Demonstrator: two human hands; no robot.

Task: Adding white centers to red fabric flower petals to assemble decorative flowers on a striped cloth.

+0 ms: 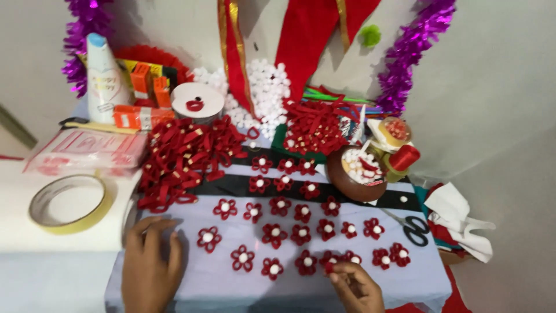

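— Two hands: what does each grip do?
— Left hand [149, 255] lies released, flat, steadying the pale cloth-covered surface [231, 284]; right hand [356, 285] pinches a small red ribbon flower with white centre [331, 264], joining the rows just beyond.

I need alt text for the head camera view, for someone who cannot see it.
A person's right hand pinches a red ribbon flower with a white pompom centre, while the left hand rests flat on a cloth-covered table. Rows of matching flowers, ribbon loops, scissors and tinsel surround them.
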